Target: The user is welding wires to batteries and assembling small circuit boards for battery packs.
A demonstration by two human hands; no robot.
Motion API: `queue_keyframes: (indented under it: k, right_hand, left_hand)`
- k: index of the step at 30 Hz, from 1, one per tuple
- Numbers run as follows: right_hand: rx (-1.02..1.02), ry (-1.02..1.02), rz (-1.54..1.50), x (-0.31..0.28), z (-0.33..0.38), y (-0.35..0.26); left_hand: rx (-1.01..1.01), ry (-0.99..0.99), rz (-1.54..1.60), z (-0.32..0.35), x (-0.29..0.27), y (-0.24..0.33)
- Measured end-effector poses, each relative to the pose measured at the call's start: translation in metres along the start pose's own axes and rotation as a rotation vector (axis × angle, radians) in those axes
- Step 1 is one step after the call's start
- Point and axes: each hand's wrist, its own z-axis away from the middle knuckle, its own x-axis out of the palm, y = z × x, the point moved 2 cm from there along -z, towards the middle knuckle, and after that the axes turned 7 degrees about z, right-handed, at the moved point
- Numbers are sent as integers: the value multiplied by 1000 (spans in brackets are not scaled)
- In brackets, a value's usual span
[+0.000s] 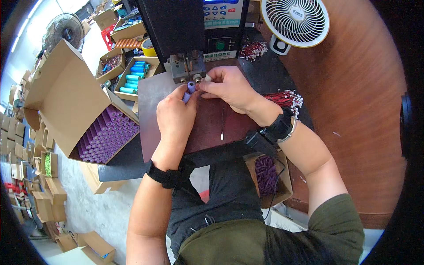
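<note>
Evenly bright, diffuse daylight, strongest at far left, where floor (95, 42) washes out to near white. Shadows soft and short under hands. No harsh glare. Centre sharp; strong fisheye bending toward rim, black vignette at corners, slight softness at edges.

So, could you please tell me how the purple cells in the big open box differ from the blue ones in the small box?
The purple cells fill their box in dense rows; the blue cells are few and loosely laid. The purple cells' box stands at the person's left, the blue cells' box farther off beside the machine. Both are cylinders in cardboard.
</note>
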Motion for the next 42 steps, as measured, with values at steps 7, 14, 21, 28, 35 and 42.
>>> queue_keyframes:
  k: [7,14,21,28,35,42]
  right_hand:
    - [-29,15,34,0,-2,5]
    - [23,-21,64,0,0,-1]
    - [-53,16,28,1,-4,3]
    - [-56,20,53,0,-4,5]
    - [-6,29,24,2,-2,4]
    - [-54,2,43,0,-3,6]
  left_hand:
    - [2,8,0,0,-1,-1]
    - [-20,-5,11,0,-2,-1]
    - [-43,-20,37,-1,-2,0]
    - [-9,-2,13,-3,2,-4]
    - [-5,-2,1,-2,1,-3]
    - [13,-6,-44,-2,0,-3]
